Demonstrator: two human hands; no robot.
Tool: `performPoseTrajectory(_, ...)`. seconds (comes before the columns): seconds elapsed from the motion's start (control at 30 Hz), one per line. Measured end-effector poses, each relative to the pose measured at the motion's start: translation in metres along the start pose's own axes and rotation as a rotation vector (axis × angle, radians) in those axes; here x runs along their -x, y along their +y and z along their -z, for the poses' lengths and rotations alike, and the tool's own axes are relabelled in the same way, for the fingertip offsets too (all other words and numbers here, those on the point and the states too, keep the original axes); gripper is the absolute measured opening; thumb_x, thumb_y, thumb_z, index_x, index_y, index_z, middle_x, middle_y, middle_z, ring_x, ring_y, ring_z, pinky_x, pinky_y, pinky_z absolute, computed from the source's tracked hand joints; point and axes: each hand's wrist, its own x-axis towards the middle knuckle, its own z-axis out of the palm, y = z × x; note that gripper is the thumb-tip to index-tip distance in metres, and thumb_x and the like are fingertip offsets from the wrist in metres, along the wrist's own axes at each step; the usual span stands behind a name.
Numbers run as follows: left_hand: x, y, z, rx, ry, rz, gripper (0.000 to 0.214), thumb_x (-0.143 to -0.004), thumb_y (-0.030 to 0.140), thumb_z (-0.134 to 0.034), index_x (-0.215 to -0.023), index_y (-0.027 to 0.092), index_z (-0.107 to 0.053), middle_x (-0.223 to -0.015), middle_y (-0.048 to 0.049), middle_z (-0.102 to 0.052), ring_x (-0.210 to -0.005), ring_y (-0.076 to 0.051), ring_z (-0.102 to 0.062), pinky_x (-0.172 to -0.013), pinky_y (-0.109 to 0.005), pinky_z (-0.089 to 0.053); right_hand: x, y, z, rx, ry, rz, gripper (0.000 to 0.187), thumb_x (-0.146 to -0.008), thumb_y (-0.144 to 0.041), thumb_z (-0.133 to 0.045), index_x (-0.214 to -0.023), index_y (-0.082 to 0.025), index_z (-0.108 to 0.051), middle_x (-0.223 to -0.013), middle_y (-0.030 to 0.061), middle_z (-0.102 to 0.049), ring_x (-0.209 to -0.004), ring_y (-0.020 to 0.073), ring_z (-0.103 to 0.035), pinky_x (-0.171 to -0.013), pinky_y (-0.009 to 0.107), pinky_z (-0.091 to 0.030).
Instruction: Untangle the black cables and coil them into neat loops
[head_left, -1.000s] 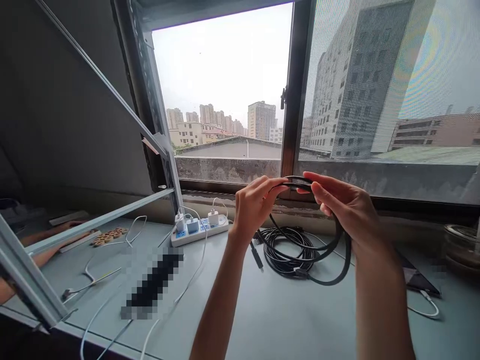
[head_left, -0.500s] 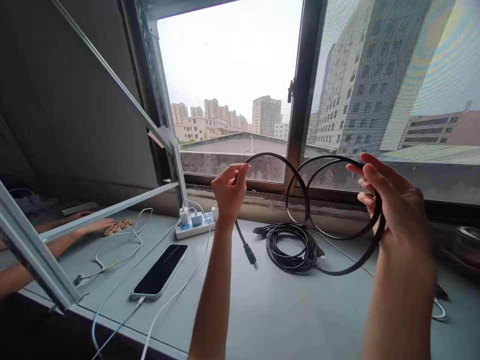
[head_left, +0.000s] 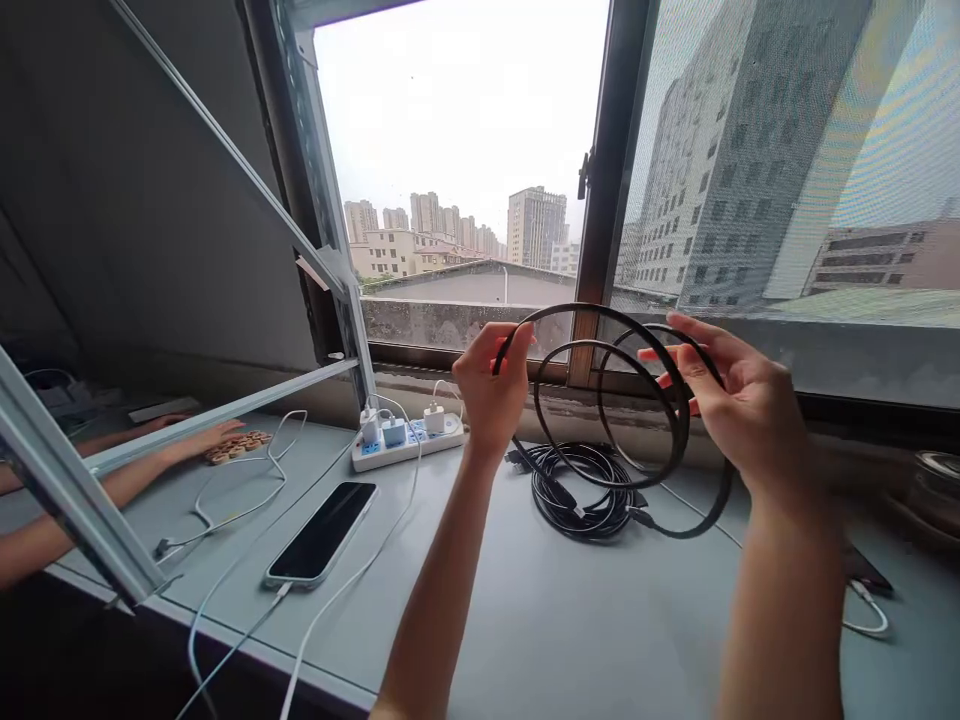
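Observation:
A black cable hangs in loose loops between my two hands, above the desk. At the left, my left hand pinches it between thumb and fingers. My right hand is closed around the cable on the right side of the loops, fingers curled. One plug end dangles below my left hand, in front of a coiled black cable lying on the desk. The other plug end hangs near the coil's right side; whether it touches the coil I cannot tell.
A white power strip with chargers stands by the window. Left of my arm lies a phone with a cord plugged in. Metal frame bars cross the left side. Beyond them, another person's hand rests by a brown patterned object.
My hands have come closer together, the left moving right and the right moving left. The cable's loops now overlap more, and the dangling plug has swung right, over the coil.

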Motion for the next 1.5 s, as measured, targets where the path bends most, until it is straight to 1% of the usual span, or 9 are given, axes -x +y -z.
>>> performPoseTrajectory(0.1, 0.000, 0.002, 0.000, 0.016, -0.026, 0.006, 0.033, -0.080, 0.050, -0.061, -0.067, 0.020, -0.060, -0.062, 0.0015, -0.063, -0.052, -0.007, -0.053, -0.043, -0.021, -0.035, -0.002, 0.006, -0.002, 0.011, 0.031, -0.074, 0.044, -0.079, -0.050, -0.063, -0.112, -0.021, -0.066, -0.083, 0.0073, -0.073, -0.055, 0.0164, -0.064, -0.034, 0.022, -0.046)
performPoseTrajectory(0.23, -0.003, 0.002, 0.002, 0.002, -0.053, 0.010, 0.030, -0.079, 0.048, -0.063, -0.066, 0.020, -0.062, -0.062, 0.0012, -0.063, -0.056, -0.009, -0.057, -0.043, -0.021, -0.035, 0.001, 0.001, -0.004, -0.072, -0.135, -0.158, 0.040, -0.076, -0.056, -0.063, -0.090, -0.018, -0.070, -0.071, 0.0065, -0.071, -0.051, 0.0156, -0.063, -0.033, 0.021, -0.042)
performPoseTrajectory(0.37, -0.004, 0.002, 0.002, 0.013, -0.065, 0.013, 0.028, -0.078, 0.045, -0.065, -0.066, 0.020, -0.064, -0.059, 0.0018, -0.061, -0.054, -0.009, -0.056, -0.042, -0.021, -0.034, 0.010, -0.014, -0.007, -0.136, -0.319, -0.147, 0.045, -0.078, -0.057, -0.061, -0.100, -0.018, -0.067, -0.076, 0.0059, -0.071, -0.052, 0.0125, -0.062, -0.036, 0.018, -0.042)
performPoseTrajectory(0.5, -0.001, 0.004, 0.001, 0.033, -0.068, 0.029, 0.027, -0.077, 0.045, -0.066, -0.066, 0.020, -0.064, -0.051, 0.0045, -0.052, -0.045, -0.007, -0.045, -0.040, -0.022, -0.030, 0.015, -0.022, -0.008, -0.132, -0.361, -0.112, 0.047, -0.073, -0.053, -0.069, -0.108, -0.021, -0.066, -0.069, 0.0009, -0.067, -0.049, 0.0088, -0.057, -0.039, 0.016, -0.043)
performPoseTrajectory(0.83, 0.002, 0.004, -0.002, 0.003, -0.189, 0.022, 0.029, -0.081, 0.043, -0.062, -0.065, 0.020, -0.057, -0.045, 0.0070, -0.049, -0.036, -0.006, -0.045, -0.038, -0.020, -0.035, 0.011, -0.021, -0.001, -0.200, -0.322, -0.115, 0.049, -0.076, -0.061, -0.060, -0.105, -0.022, -0.068, -0.066, 0.0013, -0.066, -0.046, 0.0100, -0.057, -0.039, 0.019, -0.045)
performPoseTrajectory(0.97, 0.001, 0.006, 0.001, -0.056, -0.275, -0.034, 0.029, -0.087, 0.040, -0.055, -0.067, 0.020, -0.054, -0.060, 0.0034, -0.064, -0.042, -0.006, -0.055, -0.042, -0.019, -0.041, 0.014, -0.020, 0.003, -0.203, -0.293, -0.082, 0.046, -0.082, -0.059, -0.054, -0.111, -0.025, -0.068, -0.070, 0.0006, -0.066, -0.051, 0.0100, -0.059, -0.047, 0.020, -0.046)
performPoseTrajectory(1.07, -0.001, 0.005, 0.003, -0.076, -0.305, -0.046, 0.028, -0.089, 0.038, -0.052, -0.069, 0.020, -0.053, -0.071, 0.0016, -0.070, -0.042, -0.005, -0.056, -0.040, -0.018, -0.039, 0.014, -0.023, 0.005, -0.173, -0.241, -0.060, 0.048, -0.075, -0.054, -0.066, -0.114, -0.026, -0.067, -0.069, -0.0009, -0.064, -0.051, 0.0103, -0.056, -0.045, 0.021, -0.045)
performPoseTrajectory(1.4, -0.002, -0.005, 0.004, -0.031, -0.429, 0.004, 0.028, -0.088, 0.043, -0.053, -0.073, 0.020, -0.054, -0.077, 0.0003, -0.069, -0.040, -0.004, -0.055, -0.035, -0.017, -0.033, 0.011, -0.027, 0.005, -0.205, -0.091, -0.175, 0.063, -0.066, -0.040, -0.075, -0.124, -0.022, -0.058, -0.066, -0.0052, -0.056, -0.052, 0.0079, -0.053, -0.046, 0.019, -0.046)
performPoseTrajectory(1.5, -0.005, -0.004, 0.008, 0.022, -0.424, 0.004, 0.029, -0.086, 0.044, -0.056, -0.071, 0.019, -0.054, -0.101, -0.0041, -0.069, -0.039, -0.003, -0.053, -0.033, -0.018, -0.034, 0.008, -0.022, 0.006, -0.189, -0.022, -0.145, 0.061, -0.063, -0.040, -0.078, -0.119, -0.023, -0.062, -0.069, -0.0039, -0.057, -0.053, 0.0087, -0.054, -0.043, 0.018, -0.045)
